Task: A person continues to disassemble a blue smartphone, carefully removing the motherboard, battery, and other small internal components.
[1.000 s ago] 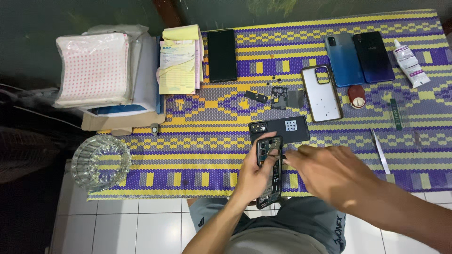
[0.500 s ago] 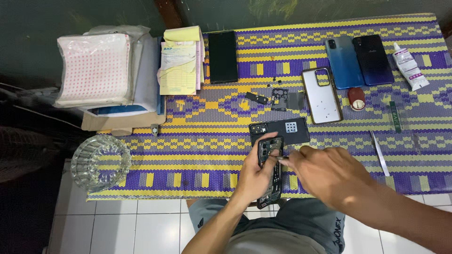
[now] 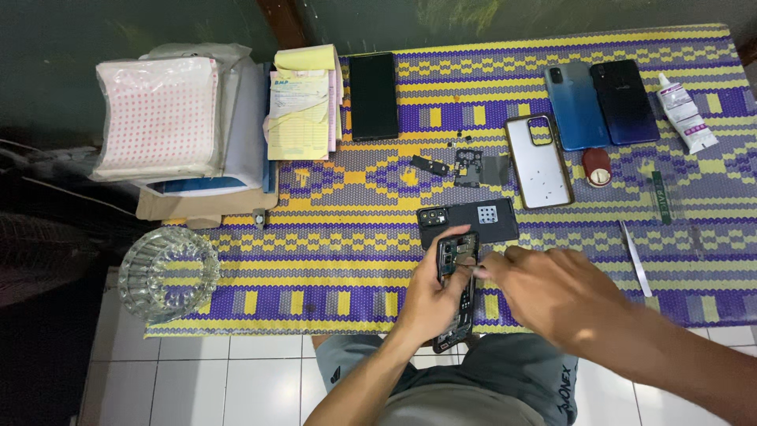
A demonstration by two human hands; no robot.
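My left hand (image 3: 430,296) grips an opened phone (image 3: 457,260) with its back off, inner boards showing, held upright over the table's near edge. My right hand (image 3: 552,296) is beside it on the right, fingertips pinched at the phone's upper right side; whether they hold a small part or tool is hidden. Just behind the phone lies a black back cover (image 3: 473,219) with camera cutouts. Small black parts (image 3: 465,164) lie further back on the purple and yellow woven mat (image 3: 339,237).
A clear phone case (image 3: 538,162), two blue phones (image 3: 599,102), a black phone (image 3: 373,96), a glue tube (image 3: 686,114), a red round item (image 3: 597,167), tweezers (image 3: 635,260), yellow receipt pads (image 3: 303,102), stacked packets (image 3: 169,118) and a glass ashtray (image 3: 167,272) surround the work spot.
My right hand has shifted slightly left and closer to the phone's upper edge. The left hand and the phone have stayed almost in place.
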